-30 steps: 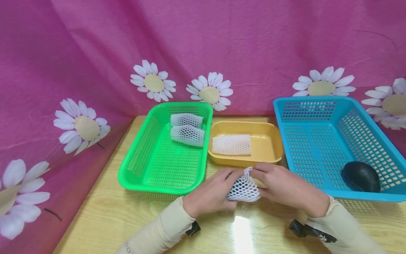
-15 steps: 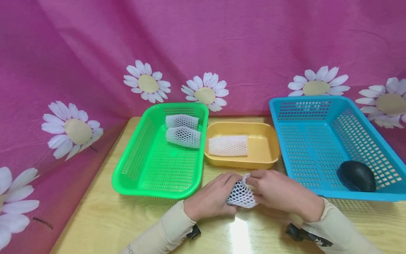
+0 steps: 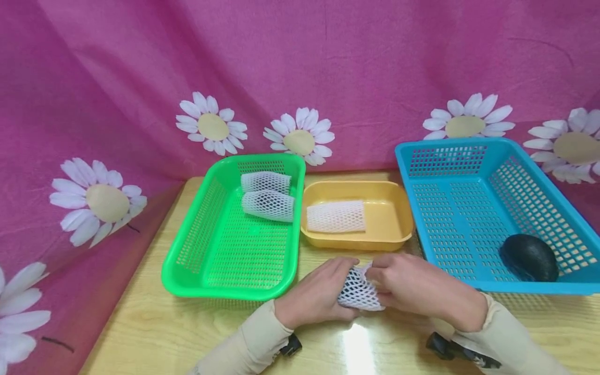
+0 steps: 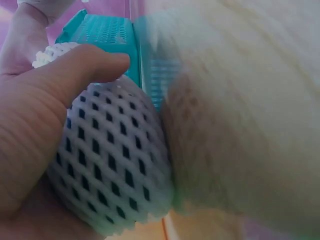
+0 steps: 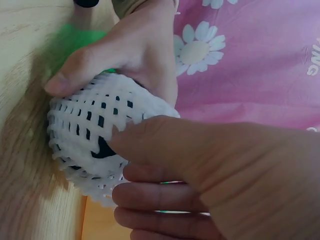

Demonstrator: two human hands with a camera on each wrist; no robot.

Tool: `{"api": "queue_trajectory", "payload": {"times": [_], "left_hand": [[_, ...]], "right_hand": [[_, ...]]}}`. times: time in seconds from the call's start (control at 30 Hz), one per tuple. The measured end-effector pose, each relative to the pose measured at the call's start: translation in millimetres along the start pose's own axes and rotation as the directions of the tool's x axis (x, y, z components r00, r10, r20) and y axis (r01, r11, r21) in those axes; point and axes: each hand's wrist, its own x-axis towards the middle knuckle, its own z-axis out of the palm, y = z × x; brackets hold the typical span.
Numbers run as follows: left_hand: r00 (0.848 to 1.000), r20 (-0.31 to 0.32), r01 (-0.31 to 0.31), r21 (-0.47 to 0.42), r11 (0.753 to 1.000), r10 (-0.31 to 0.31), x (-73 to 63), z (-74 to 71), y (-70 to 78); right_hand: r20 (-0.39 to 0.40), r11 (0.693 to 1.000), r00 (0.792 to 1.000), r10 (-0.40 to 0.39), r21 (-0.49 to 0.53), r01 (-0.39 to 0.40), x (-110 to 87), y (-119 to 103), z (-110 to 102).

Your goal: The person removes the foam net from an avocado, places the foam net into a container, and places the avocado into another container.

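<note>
A white foam fruit net (image 3: pixel 360 289) covers a dark rounded thing, whose black surface shows through the mesh holes in both wrist views. My left hand (image 3: pixel 319 291) holds it from the left, thumb on one side and fingers round the other. At its right end, my right hand (image 3: pixel 412 284) pinches the edge of the foam fruit net (image 5: pixel 112 112) between thumb and fingers. A dark patch shows at the net's end beside the right thumb. Both hands are just above the wooden table, in front of the yellow tray (image 3: pixel 394 238).
Two net-covered pieces (image 3: pixel 268 204) lie in the green basket (image 3: pixel 171 273) at left. Another white foam net (image 3: pixel 335 216) lies flat in the yellow tray. The blue basket (image 3: pixel 459 219) at right holds a black oval fruit (image 3: pixel 528 257). A pink flowered cloth (image 3: pixel 365 78) hangs behind.
The hands have come slightly nearer the body with the netted piece. My right fingers have shifted along the net's end, and its gathered tip no longer stands up. The head view has turned slightly.
</note>
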Motion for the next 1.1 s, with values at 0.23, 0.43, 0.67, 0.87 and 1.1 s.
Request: {"api": "queue_trajectory", "payload": {"times": [0.23,0.43,0.67,0.87,1.1], "left_hand": [[0.999,-0.010,0.038,0.005,0.999,-0.038,0.9,1.9,-0.3],[0.999,-0.004,0.040,-0.004,0.999,-0.040,0.6,1.6,0.5],[1.000,-0.020,0.020,0.003,1.000,-0.020,4.1,4.3,-1.0],[1.000,-0.024,0.012,-0.010,1.000,-0.012,5.9,3.6,-2.3],[0.999,-0.008,0.036,-0.035,0.999,-0.036,2.7,1.5,-2.4]], "right_hand": [[0.005,0.998,1.000,-0.002,0.061,0.002,2.4,-1.0,-1.8],[-0.005,0.994,1.000,-0.006,0.113,0.006,3.0,-2.6,-1.3],[-0.074,0.986,0.993,-0.094,0.133,0.103,0.8,-0.9,2.7],[-0.134,0.980,0.978,-0.157,0.098,0.171,0.6,-0.3,4.0],[-0.185,0.975,0.962,-0.202,0.052,0.215,3.8,-3.7,3.7]]}}
